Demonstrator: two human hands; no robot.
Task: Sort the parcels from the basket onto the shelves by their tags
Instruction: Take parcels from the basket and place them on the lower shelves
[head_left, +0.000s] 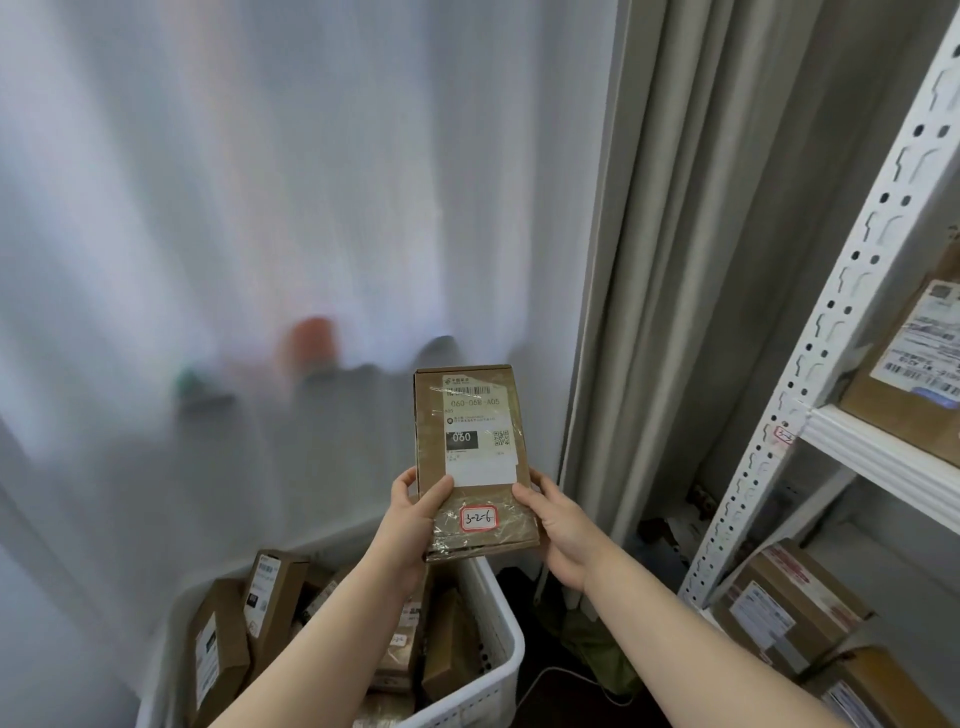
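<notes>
A flat brown cardboard parcel (470, 415) is held upright in front of me, its shipping label facing me. A small red-bordered tag (478, 518) near its lower end reads 3-2-6. My left hand (415, 512) grips the parcel's lower left edge, thumb on the front. My right hand (553, 522) grips the lower right edge. Below stands the white basket (501, 670) with several more brown parcels (270, 592) standing in it. The white metal shelves (878, 457) rise at the right, with a small tag (784, 435) on the upright.
Labelled cardboard boxes sit on the shelves, one on the upper board (914, 364) and others lower down (789, 608). A sheer white curtain (260, 208) fills the left and middle. A beige drape (675, 260) hangs between curtain and shelves. A white cable (571, 675) lies on the dark floor.
</notes>
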